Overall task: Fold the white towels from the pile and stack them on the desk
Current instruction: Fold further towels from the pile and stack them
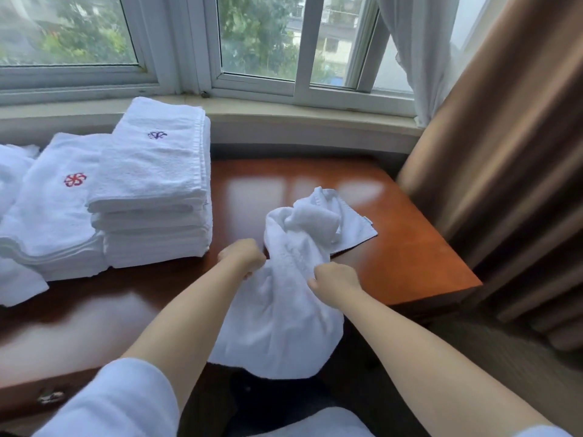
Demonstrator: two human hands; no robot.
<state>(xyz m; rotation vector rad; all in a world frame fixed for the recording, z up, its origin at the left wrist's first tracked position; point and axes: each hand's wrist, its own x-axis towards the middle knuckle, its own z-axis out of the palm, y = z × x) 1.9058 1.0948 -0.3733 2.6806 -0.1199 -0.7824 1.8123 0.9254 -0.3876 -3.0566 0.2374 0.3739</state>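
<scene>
A crumpled white towel [293, 291] lies bunched on the reddish wooden desk [410, 247], its lower part hanging over the front edge. My left hand [244, 255] grips the towel's left side and my right hand [336, 282] grips its right side, both with curled fingers. A tall stack of folded white towels [154, 197] with a purple emblem on top stands at the left of the desk. A lower stack of folded towels [53, 212] with a red emblem sits beside it, further left.
More loose white towels [12, 175] lie at the far left edge. A window sill [284, 111] and windows run behind the desk. A brown curtain [504, 152] hangs close to the desk's right side. A drawer handle [50, 397] shows at lower left.
</scene>
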